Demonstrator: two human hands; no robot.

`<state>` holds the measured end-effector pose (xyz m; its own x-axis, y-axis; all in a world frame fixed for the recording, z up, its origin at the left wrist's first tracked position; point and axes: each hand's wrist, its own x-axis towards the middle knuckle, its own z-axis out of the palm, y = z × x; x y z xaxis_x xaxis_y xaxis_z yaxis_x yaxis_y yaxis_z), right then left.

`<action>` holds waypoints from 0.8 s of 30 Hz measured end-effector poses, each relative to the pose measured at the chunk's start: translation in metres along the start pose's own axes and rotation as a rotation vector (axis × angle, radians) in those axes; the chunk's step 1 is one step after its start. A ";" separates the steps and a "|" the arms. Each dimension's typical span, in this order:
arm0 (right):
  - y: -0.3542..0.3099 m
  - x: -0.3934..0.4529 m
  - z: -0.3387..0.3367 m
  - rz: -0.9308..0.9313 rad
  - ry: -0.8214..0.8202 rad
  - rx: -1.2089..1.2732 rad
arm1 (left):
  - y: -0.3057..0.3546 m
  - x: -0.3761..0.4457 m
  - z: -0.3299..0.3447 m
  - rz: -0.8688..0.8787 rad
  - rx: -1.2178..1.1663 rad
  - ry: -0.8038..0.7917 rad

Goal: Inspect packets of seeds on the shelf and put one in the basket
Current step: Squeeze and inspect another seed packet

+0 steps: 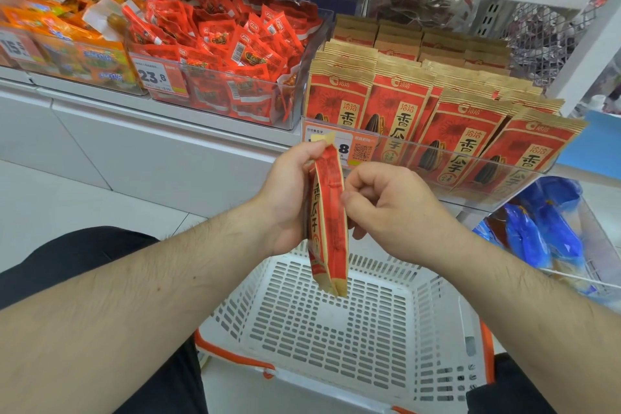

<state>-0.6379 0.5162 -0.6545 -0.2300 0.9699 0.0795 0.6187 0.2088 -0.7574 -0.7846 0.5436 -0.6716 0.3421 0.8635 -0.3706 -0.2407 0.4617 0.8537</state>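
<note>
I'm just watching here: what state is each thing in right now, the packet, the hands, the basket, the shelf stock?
Seed packet: held upright, edge-on, above the basket.
Left hand: gripping the packet's left side and top.
Right hand: fingers curled, pinching the packet's right edge.
Basket: on the floor, nothing visible inside.
Shelf seed packets: standing in rows behind a clear rail.
Red snack packets: heaped loosely in a clear bin.

Both forearms reach forward above the basket [336, 329]; left hand [289, 198] grips, right hand [386, 212] curls, fingers pinching
</note>
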 end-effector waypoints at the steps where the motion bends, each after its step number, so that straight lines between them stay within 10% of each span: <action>1: 0.000 0.000 0.000 0.004 -0.006 -0.005 | 0.000 0.000 0.000 -0.001 0.005 0.007; 24: -0.001 -0.007 -0.012 -0.004 -0.515 0.015 | 0.009 0.006 -0.003 0.141 -0.162 0.157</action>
<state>-0.6283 0.5103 -0.6464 -0.5751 0.7808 -0.2442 0.6071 0.2073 -0.7671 -0.7878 0.5533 -0.6670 0.1531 0.9365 -0.3154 -0.4224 0.3506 0.8359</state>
